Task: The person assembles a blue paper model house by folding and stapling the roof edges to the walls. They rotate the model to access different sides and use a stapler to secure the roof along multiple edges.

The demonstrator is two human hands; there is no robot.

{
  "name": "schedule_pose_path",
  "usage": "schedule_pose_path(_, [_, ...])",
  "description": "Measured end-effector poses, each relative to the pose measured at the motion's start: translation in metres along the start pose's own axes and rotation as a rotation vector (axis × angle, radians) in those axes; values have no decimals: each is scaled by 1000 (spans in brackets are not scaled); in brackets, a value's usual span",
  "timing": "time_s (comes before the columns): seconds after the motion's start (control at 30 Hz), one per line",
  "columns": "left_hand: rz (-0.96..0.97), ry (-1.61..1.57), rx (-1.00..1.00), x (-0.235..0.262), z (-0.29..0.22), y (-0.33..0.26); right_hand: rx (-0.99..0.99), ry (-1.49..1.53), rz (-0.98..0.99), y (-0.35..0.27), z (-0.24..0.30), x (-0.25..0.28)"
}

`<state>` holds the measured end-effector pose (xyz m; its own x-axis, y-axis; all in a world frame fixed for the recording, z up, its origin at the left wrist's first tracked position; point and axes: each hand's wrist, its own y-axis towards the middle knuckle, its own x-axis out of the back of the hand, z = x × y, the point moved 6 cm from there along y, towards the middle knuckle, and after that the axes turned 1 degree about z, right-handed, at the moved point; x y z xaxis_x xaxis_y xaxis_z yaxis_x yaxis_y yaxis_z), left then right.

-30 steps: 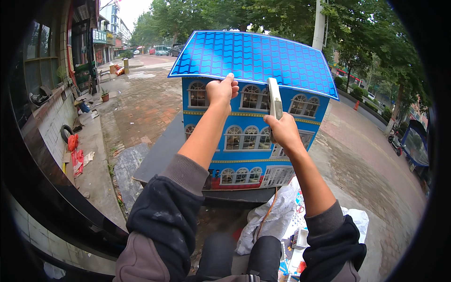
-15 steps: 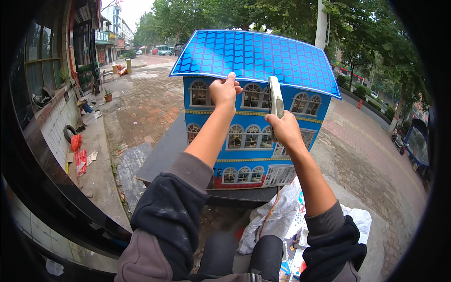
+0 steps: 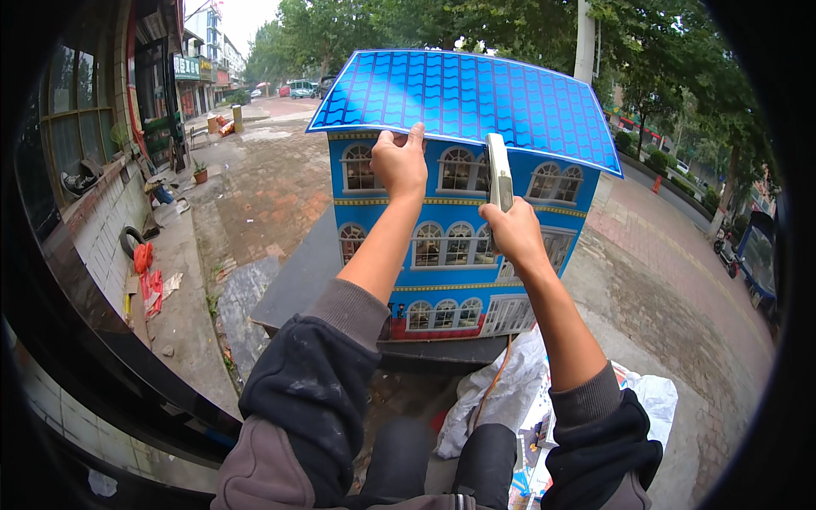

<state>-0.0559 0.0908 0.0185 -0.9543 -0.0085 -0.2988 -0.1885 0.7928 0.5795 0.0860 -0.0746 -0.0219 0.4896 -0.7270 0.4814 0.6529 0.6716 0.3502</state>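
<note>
A blue toy house (image 3: 459, 278), several storeys tall with printed arched windows, stands in front of me under a sloping blue tile-patterned roof panel (image 3: 476, 93). My left hand (image 3: 401, 166) is closed at the panel's front edge, thumb up against it and the other fingers curled below. To the right of it, my right hand (image 3: 517, 231) is wrapped round the grip of a silver stapler (image 3: 501, 174), held upright. Its upper end meets the roof's front edge; whether its jaws are pressed together is hidden from me.
The house rests on a dark table (image 3: 293, 285). White crumpled sheeting (image 3: 489, 395) and colourful printed sheets (image 3: 531, 463) lie below, by my knees. At the left, red plastic (image 3: 150, 289) lies along a wall. A pole (image 3: 585, 42) and trees rise behind.
The view has shifted slightly. The left hand's fingers are curled a little differently at the roof edge; the right hand keeps the stapler in the same place on that edge.
</note>
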Motion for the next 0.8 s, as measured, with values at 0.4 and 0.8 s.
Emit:
schedule_pose_path(0.4, [-232,-312,549,-16,12,-16,-2,-22,-21,-6,3,0])
schedule_pose_path(0.8, [100,-416,607,-9,10,-7,-16,23,-12,-12,6,1])
